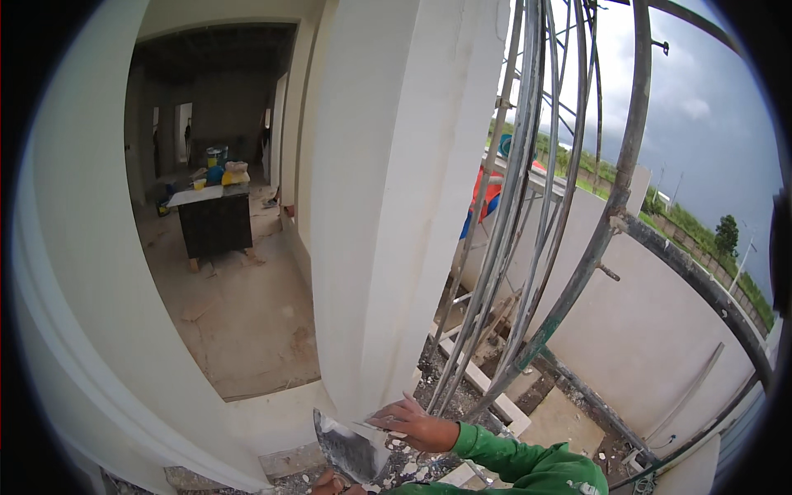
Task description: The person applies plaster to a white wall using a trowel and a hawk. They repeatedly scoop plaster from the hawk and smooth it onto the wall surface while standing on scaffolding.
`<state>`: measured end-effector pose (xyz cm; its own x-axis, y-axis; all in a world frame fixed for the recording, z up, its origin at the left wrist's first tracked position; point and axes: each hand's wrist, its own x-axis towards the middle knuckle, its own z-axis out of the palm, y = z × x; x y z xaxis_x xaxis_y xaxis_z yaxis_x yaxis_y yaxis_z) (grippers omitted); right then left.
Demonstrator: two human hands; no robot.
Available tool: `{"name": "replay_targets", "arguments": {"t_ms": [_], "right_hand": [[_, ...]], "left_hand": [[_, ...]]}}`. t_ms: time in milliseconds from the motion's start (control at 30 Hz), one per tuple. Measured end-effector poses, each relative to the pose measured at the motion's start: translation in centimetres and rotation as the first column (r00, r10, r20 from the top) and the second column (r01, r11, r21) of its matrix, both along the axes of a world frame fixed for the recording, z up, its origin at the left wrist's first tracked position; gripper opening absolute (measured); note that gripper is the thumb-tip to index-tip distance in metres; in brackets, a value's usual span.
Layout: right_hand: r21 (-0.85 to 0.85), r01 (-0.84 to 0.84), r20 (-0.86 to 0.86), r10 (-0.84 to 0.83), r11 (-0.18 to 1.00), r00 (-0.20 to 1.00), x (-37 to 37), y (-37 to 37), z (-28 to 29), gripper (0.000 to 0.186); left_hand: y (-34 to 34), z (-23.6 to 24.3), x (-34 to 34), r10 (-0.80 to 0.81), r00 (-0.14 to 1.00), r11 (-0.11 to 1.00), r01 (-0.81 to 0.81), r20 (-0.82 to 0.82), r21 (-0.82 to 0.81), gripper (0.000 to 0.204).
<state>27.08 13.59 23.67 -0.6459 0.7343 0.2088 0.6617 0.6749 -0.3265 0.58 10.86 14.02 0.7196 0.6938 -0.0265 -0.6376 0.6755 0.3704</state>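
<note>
My right hand [421,426], in a green sleeve at the bottom centre, is closed on what looks like a small putty knife [381,428], held beside the corner of a white pillar [396,231]. Just below it, my left hand [337,483] grips a wide metal scraper [346,450] whose blade is smeared with white filler. Only part of the left hand shows at the lower edge.
A doorway at left shows a dark table [214,219] with buckets and containers. Metal scaffold poles [590,280] stand right of the pillar, before a low white wall [635,330]. Rubble and a white plank [487,388] lie on the ground below.
</note>
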Motion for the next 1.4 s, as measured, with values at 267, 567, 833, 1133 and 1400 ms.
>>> {"name": "replay_targets", "arguments": {"t_ms": [267,567,833,1133,1400], "right_hand": [[-0.415,0.444,-0.573,-0.608,0.794,0.55,3.4,-0.9,-5.4,0.028],[-0.461,0.725,-0.833,-0.53,0.512,-0.156,13.0,1.0,-6.0,0.032],[-0.271,0.919,-0.498,-0.859,0.287,0.121,20.8,5.5,-22.4,0.026],[-0.227,0.801,-0.647,-0.701,0.553,0.301,19.2,8.5,-36.1,0.026],[-0.266,0.701,-0.826,-0.531,0.662,0.189,17.1,13.2,-31.2,0.022]], "left_hand": [[1.4,0.6,-1.2,0.15,0.938,0.954,-0.055,-0.313,0.294,0.026],[-1.0,-1.0,-0.5,0.212,0.828,0.968,-0.105,-0.519,0.229,0.024],[-0.4,0.0,2.5,0.285,0.756,0.952,-0.149,-0.59,0.269,0.021],[-3.3,2.0,10.6,0.302,0.67,0.951,-0.265,-0.678,0.161,0.019],[-6.5,2.7,14.3,0.38,0.517,0.883,-0.45,-0.767,0.134,0.019]]}}
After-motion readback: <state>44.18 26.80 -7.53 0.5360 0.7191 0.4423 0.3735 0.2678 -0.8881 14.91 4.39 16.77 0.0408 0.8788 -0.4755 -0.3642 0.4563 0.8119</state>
